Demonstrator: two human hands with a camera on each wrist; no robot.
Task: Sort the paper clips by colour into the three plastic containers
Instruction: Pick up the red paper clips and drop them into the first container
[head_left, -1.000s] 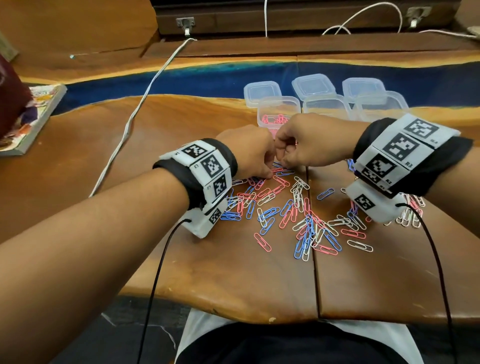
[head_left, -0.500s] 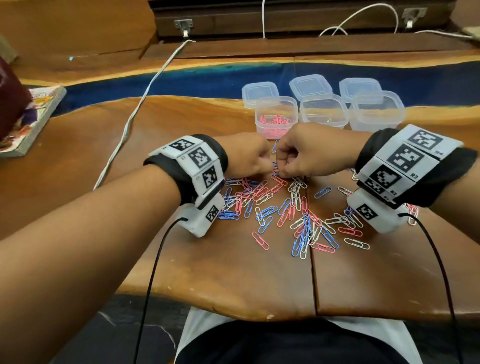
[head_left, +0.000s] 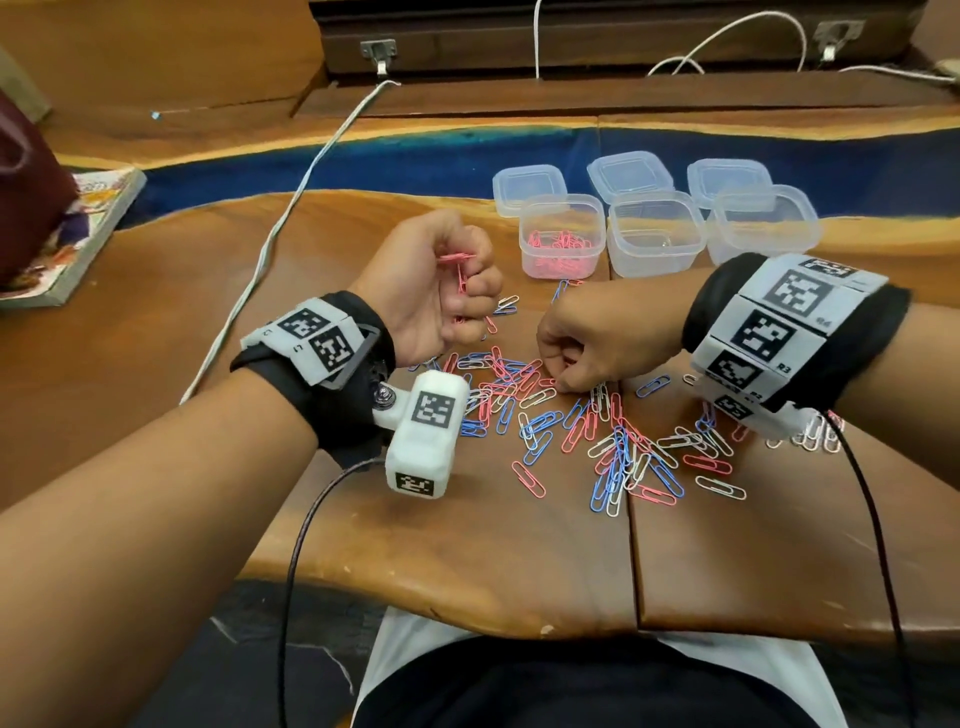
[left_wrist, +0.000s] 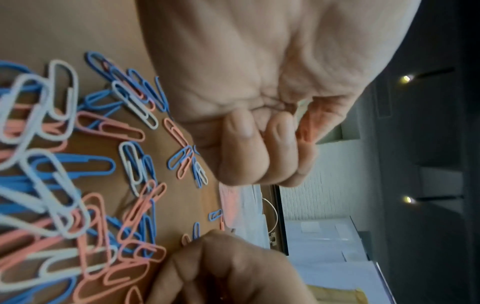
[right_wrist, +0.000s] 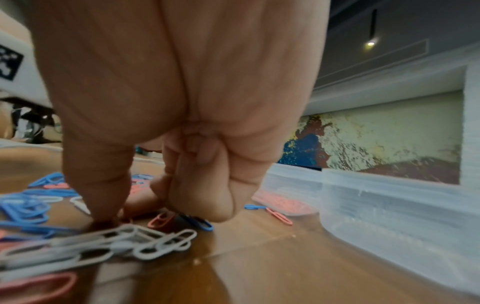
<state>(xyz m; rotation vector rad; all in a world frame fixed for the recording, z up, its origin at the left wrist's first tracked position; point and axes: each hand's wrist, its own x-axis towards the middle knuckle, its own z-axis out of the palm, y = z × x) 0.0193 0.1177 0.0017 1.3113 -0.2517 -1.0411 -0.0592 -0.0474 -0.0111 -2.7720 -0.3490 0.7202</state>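
Pink clips (head_left: 460, 275) are held bunched in the curled left hand (head_left: 436, 291), just left of the pink-filled container (head_left: 563, 236), while the right hand (head_left: 597, 345) pinches into the pile (head_left: 571, 415) on the desk (head_left: 415, 545).

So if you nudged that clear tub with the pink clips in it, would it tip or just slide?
Probably slide. The pink-clip container is low and broad with a flat base, so tipping seems unlikely. Its thin clear walls and shallow layer of clips suggest it is light and could skate easily on the glossy wooden table.
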